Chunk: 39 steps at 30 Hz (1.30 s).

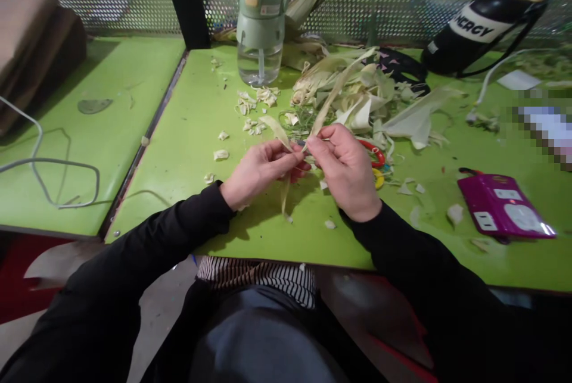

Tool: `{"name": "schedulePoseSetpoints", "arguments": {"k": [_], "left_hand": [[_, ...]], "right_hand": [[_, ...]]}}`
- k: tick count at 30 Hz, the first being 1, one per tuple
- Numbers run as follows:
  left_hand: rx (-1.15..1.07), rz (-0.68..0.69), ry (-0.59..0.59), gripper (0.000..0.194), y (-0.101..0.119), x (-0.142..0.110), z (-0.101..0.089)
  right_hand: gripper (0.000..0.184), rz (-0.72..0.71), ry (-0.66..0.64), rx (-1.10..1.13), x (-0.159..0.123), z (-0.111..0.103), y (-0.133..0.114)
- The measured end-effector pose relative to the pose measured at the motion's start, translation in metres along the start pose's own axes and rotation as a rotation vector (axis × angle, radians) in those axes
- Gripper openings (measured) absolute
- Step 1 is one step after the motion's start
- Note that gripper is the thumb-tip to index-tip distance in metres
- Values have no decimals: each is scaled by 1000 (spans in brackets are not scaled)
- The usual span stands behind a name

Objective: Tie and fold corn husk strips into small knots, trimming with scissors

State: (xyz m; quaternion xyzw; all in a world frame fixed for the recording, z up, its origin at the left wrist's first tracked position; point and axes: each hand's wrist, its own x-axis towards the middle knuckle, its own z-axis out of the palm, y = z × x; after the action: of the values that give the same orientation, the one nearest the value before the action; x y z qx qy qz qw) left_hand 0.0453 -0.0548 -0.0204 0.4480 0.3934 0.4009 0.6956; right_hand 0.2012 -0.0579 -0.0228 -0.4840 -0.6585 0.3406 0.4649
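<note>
Pale strips of corn husk run between my two hands above the green table. My left hand [266, 170] pinches the crossing of the strips, and a loose end hangs below it. My right hand [344, 165] grips a long corn husk strip [333, 97] that rises up and to the right. Fingertips of both hands nearly meet, so the exact crossing is partly hidden. Behind them lies a heap of corn husks [366, 97]. Red-handled scissors [374, 153] and a yellow ring-shaped thing [378, 178] lie close by my right hand, partly covered.
Small folded husk pieces [220, 155] are scattered left of my hands. A green water bottle [261, 31] stands at the back, and a black bottle [482, 22] leans at the far right. A purple power socket block [504, 204] lies on the right. A cable [67, 159] curls on the left table.
</note>
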Motion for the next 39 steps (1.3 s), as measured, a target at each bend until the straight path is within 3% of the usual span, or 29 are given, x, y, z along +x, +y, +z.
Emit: {"name": "schedulePoseSetpoints", "arguments": {"k": [4,9,13,19,23,28,32,36,39], "left_hand": [[29,28,18,18,4,1,-6],[217,244,113,21,3,3,-11],[337,336,174,23,2,2,-13],[308,341,203,21,2,3,-15],[301,263,192,21,6,5,-15],[310,170,98,25,13,3,-15],[270,132,32,9,12,3,-16],[315,146,-8,4,7,4,-15],[362,126,-50,11,6,2,-14]], "right_hand": [[26,80,-53,38,5,-2,7],[29,97,-157,30,2,-2,3],[22,43,-139,-24,0,-2,-3],[17,3,-103,-26,-1,-2,-4],[17,40,-130,18,0,0,1],[20,74,-185,67,3,0,6],[32,56,-192,-12,5,-4,6],[37,66,-109,-27,6,-5,6],[32,47,-81,34,6,-3,8]]}}
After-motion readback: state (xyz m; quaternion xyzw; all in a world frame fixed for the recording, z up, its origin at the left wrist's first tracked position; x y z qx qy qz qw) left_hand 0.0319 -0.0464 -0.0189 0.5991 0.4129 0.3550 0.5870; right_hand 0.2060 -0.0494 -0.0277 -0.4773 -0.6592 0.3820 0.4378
